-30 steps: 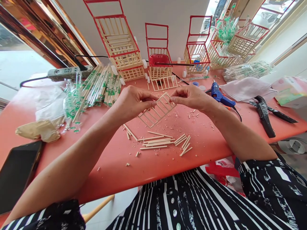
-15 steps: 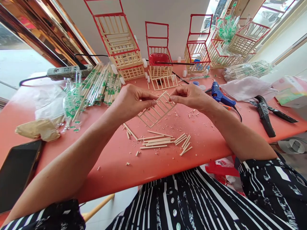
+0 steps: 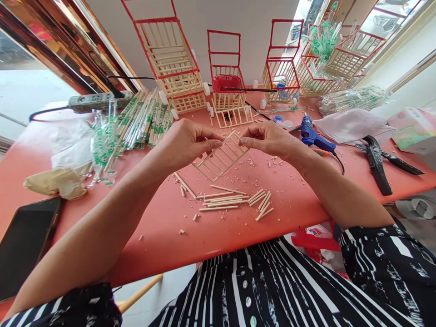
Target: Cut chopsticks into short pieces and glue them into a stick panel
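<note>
Between my hands, above the table, a small ladder-like frame of thin wooden sticks (image 3: pixel 223 160) is held at a slant. My left hand (image 3: pixel 190 141) pinches its upper left side between thumb and fingers. At its right end, my right hand (image 3: pixel 260 137) grips the frame with thumb and fingertips. Below it lie several cut wooden sticks (image 3: pixel 223 200), with a group of shorter pieces (image 3: pixel 261 202) to their right. Another slatted stick panel (image 3: pixel 235 117) rests just beyond the frame, by a miniature cart (image 3: pixel 226 68).
More stick carts with red-edged frames (image 3: pixel 170 59) (image 3: pixel 282 75) stand at the back. Wrapped chopsticks (image 3: pixel 139 120), a power strip (image 3: pixel 98 102) and a phone (image 3: pixel 29 245) are on the left. A blue glue gun (image 3: pixel 315 136), white cloth (image 3: pixel 350 126) and black-handled cutters (image 3: pixel 376 165) lie right.
The frame has stayed in both hands with almost the same slant. My left fingers have shifted very slightly; the loose sticks lie as before.
</note>
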The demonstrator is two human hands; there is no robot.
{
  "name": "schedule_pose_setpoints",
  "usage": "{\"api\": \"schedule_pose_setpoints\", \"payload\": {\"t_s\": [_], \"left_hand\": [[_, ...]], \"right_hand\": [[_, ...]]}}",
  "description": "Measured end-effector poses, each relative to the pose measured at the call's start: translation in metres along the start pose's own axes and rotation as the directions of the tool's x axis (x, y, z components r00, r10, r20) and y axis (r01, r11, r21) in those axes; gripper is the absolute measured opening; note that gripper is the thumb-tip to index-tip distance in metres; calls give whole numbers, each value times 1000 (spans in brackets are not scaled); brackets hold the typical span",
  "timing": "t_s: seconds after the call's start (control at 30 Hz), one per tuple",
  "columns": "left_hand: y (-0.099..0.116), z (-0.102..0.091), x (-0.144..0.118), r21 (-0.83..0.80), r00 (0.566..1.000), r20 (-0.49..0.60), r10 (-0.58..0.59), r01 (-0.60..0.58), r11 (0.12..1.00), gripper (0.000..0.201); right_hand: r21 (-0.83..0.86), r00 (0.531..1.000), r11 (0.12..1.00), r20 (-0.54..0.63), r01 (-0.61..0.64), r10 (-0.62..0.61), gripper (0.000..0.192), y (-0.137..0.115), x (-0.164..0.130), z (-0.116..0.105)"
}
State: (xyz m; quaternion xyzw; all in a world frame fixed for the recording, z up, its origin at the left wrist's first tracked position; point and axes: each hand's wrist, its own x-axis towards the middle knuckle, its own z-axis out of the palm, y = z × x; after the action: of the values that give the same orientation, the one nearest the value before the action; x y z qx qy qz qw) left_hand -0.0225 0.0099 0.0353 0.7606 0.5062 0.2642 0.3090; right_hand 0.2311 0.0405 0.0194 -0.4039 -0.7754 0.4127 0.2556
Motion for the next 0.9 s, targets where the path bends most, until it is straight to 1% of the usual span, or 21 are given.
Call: {"api": "schedule_pose_setpoints", "payload": {"t_s": [0.1, 0.2, 0.37, 0.5, 0.7, 0.9], "left_hand": [[-3, 4, 2, 4, 1000, -10, 23, -23, 1000, 24], [-8, 10, 3, -49, 999, -22, 39, -40, 998, 23], [-12, 23, 6, -173, 996, -85, 18, -33, 984, 21], [-12, 30, 8, -227, 991, -137, 2, -34, 973, 20], [-6, 31, 6, -269, 988, -154, -24, -18, 963, 19], [-2, 30, 4, -275, 987, -145, -70, 28, 961, 18]], "right_hand": [[-13, 999, 1000, 31, 7, -6, 14, 4, 2, 1], [-23, 999, 1000, 42, 18, -17, 15, 6, 4, 2], [-22, 999, 999, 38, 23, -22, 17, 6, 4, 5], [-12, 1000, 1000, 25, 11, -11, 19, 6, 4, 5], [-23, 1000, 1000, 26, 6, -6, 17, 5, 4, 4], [-29, 1000, 1000, 16, 3, -2, 17, 1, 2, 5]]}}
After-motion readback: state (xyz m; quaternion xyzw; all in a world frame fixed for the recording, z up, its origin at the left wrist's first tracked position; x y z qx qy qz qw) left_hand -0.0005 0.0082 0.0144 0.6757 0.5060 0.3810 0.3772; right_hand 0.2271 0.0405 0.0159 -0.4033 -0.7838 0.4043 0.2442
